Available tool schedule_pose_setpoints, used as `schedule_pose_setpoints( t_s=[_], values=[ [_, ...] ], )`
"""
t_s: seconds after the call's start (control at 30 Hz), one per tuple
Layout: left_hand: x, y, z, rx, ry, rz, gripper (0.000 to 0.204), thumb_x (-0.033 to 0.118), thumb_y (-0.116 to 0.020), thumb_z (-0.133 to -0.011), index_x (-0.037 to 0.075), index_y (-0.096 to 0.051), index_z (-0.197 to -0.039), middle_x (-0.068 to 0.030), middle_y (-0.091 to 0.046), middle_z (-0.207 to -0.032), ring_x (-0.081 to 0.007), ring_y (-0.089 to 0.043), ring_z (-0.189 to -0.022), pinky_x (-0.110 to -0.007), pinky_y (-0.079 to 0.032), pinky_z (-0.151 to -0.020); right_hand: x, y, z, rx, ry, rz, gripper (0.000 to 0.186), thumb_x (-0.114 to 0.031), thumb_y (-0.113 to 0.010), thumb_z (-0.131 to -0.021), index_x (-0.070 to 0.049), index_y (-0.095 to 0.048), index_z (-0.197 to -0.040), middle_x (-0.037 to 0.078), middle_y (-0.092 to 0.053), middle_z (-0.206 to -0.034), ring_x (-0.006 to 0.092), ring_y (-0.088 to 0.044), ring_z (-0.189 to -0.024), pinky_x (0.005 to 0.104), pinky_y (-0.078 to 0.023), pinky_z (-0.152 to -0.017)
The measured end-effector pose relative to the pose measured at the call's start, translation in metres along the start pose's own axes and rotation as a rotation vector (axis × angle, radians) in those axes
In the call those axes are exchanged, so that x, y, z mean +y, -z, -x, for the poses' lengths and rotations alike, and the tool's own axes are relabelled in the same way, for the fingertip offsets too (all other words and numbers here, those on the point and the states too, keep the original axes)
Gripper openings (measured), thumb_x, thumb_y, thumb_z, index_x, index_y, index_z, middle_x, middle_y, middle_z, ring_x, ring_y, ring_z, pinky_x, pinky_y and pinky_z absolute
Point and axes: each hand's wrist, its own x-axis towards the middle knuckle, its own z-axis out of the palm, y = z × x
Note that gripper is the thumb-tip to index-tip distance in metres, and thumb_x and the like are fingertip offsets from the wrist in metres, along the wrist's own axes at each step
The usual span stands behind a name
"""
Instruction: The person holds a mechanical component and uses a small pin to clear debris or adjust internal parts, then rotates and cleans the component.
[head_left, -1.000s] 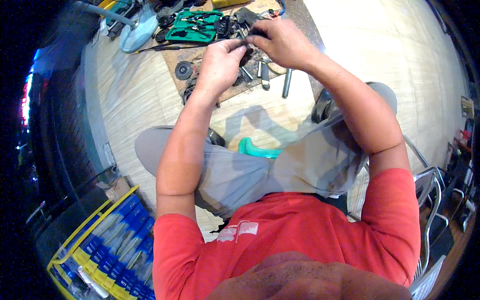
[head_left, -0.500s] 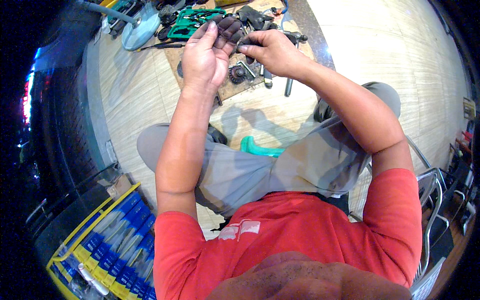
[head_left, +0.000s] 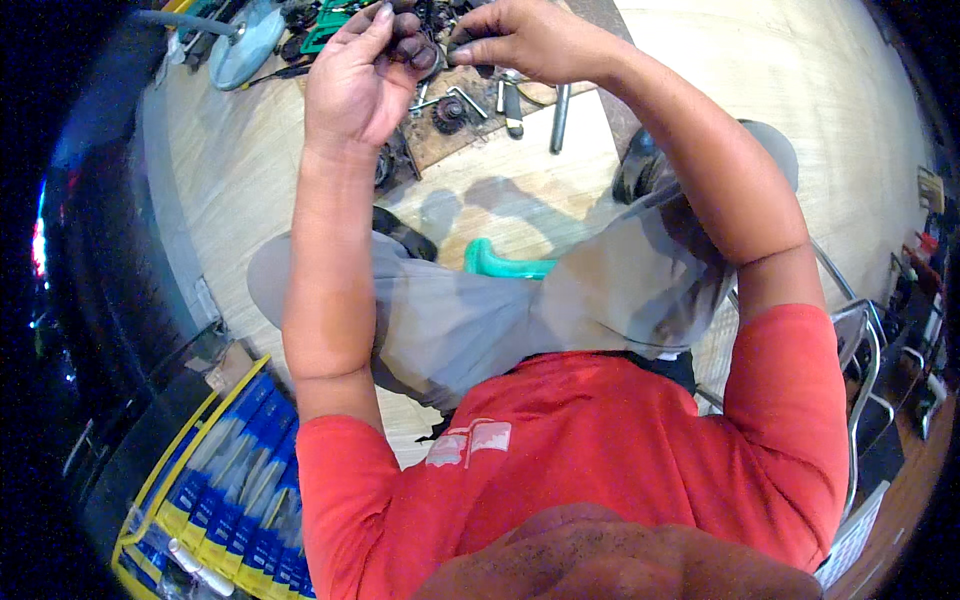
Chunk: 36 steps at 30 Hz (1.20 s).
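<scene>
My left hand (head_left: 365,75) is turned palm up at the top of the view, its blackened fingertips curled; what, if anything, lies in them is unclear. My right hand (head_left: 510,45) pinches beside those fingertips, around a small dark piece I cannot make out. Below them, a worn board (head_left: 440,150) on the floor holds a black toothed round part (head_left: 450,113), a bent hex key (head_left: 467,101) and a dark-handled tool (head_left: 513,108). A metal tube (head_left: 560,118) lies to the right. A green tool case (head_left: 325,30) is partly cut off at the top.
A pale blue round base with a post (head_left: 245,50) stands top left. A green curved object (head_left: 500,260) lies between my legs. A metal-framed chair (head_left: 860,350) is at the right, a yellow-edged rack of blue packages (head_left: 215,480) at lower left.
Both hands have moved up and left toward the top edge. My left hand has turned palm up since a second ago. The whole view of the board has shifted upward.
</scene>
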Motion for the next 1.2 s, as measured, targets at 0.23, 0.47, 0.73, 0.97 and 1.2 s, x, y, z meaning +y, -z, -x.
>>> schedule_pose_setpoints(
  t_s=[0.23,0.47,0.73,0.97,1.2],
  values=[
    [-0.003,-0.033,0.008,-0.024,0.308,-0.524,0.02,0.013,-0.057,-0.092,0.0,-0.061,-0.107,-0.0063,-0.066,-0.086,-0.0146,-0.063,-0.075,-0.027,-0.051,-0.069,0.005,0.014,0.006,-0.023,0.198,0.456,0.021,-0.02,-0.062,-0.085,0.0,-0.06,-0.084,0.022,-0.06,-0.073,0.0401,-0.059,-0.073,0.0453,-0.046,-0.065],
    [-0.018,-0.041,0.007,-0.043,0.369,-1.104,0.025,0.015,-0.059,-0.09,-0.003,-0.063,-0.107,-0.0065,-0.069,-0.09,-0.0116,-0.062,-0.081,-0.026,-0.049,-0.075,0.015,0.018,0.002,0.034,0.134,0.665,0.02,-0.022,-0.06,-0.082,-0.002,-0.062,-0.078,0.022,-0.062,-0.075,0.0401,-0.061,-0.075,0.0474,-0.047,-0.067],
    [-0.03,-0.036,0.001,0.16,0.181,-1.397,0.029,0.016,-0.058,-0.09,-0.004,-0.064,-0.109,-0.0086,-0.069,-0.094,-0.0125,-0.061,-0.082,-0.027,-0.048,-0.077,0.015,0.013,-0.001,0.246,0.063,0.539,0.019,-0.019,-0.058,-0.083,0.0,-0.064,-0.082,0.021,-0.062,-0.074,0.0377,-0.061,-0.076,0.0458,-0.048,-0.067],
    [-0.03,-0.031,-0.003,0.381,-0.003,-0.516,0.027,0.014,-0.05,-0.095,-0.005,-0.057,-0.114,-0.0133,-0.065,-0.103,-0.0196,-0.064,-0.089,-0.031,-0.052,-0.08,0.022,-0.021,-0.004,0.345,0.014,0.19,0.021,-0.02,-0.062,-0.088,0.0,-0.065,-0.094,0.008,-0.063,-0.07,0.0131,-0.056,-0.064,0.0328,-0.046,-0.06],
    [-0.024,-0.023,-0.008,0.284,-0.168,-0.115,0.021,0.01,-0.047,-0.096,-0.005,-0.057,-0.107,-0.0172,-0.065,-0.098,-0.0265,-0.065,-0.091,-0.042,-0.054,-0.082,0.04,-0.042,-0.014,0.253,-0.037,-0.179,0.021,-0.021,-0.061,-0.091,-0.003,-0.066,-0.101,-0.003,-0.059,-0.071,0.0048,-0.05,-0.063,0.0229,-0.043,-0.057]
  ],
)
